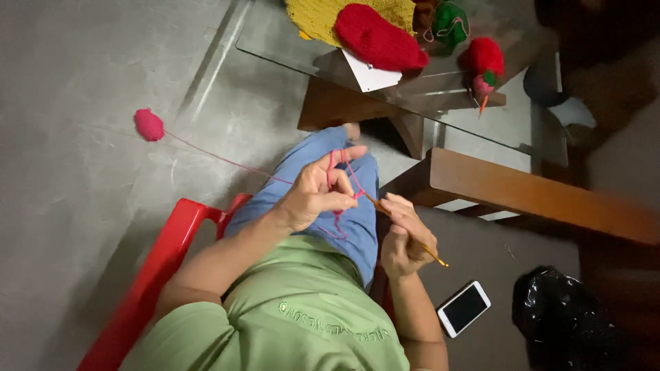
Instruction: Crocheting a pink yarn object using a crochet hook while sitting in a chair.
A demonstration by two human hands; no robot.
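While the pink yarn (347, 180) loops over the raised fingers of the left hand (313, 196), the right hand (404, 237) pinches an orange crochet hook (405, 233) at the small stitch between them. The strand running left to the yarn ball (148, 124) on the floor could snag on the red chair (161, 257), tugging loops loose.

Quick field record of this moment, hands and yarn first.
left hand: raised, pink yarn strand looped over its fingers
right hand: grip closed on a crochet hook, tip at the yarn by the left thumb
yarn ball: pink, on the grey floor, strand running to the left hand
seat: red chair
glass table: red and yellow knitted pieces on top
phone: on the floor beside the right forearm
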